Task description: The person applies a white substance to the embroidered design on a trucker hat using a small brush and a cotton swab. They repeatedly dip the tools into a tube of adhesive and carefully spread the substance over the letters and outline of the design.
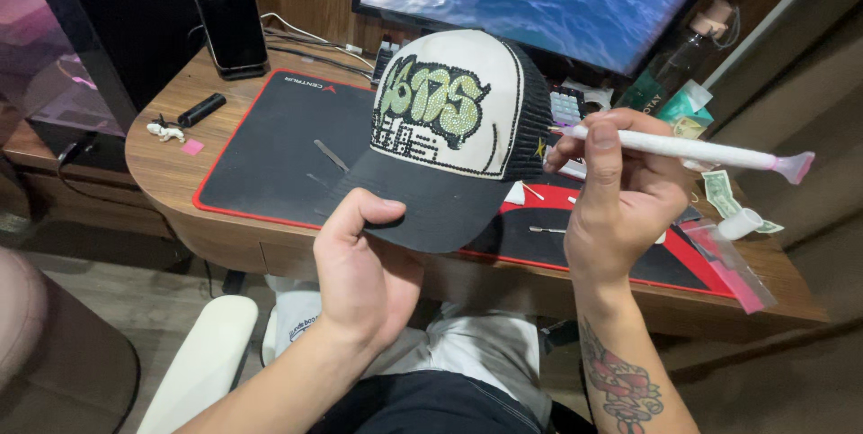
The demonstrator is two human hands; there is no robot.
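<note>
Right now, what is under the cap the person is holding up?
Under the cap lies a black desk mat with a red edge, on a wooden desk. The cap covers the mat's middle, so anything lying there cannot be seen.

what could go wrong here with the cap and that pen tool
The left hand holds the cap only by its brim, out over the desk edge, so it could tip or slip while being worked on. The right hand aims the white pen tool at the cap's side; a wobble might knock nearby rhinestones loose. Small bits lying on the black and red mat could get swept off.
</note>
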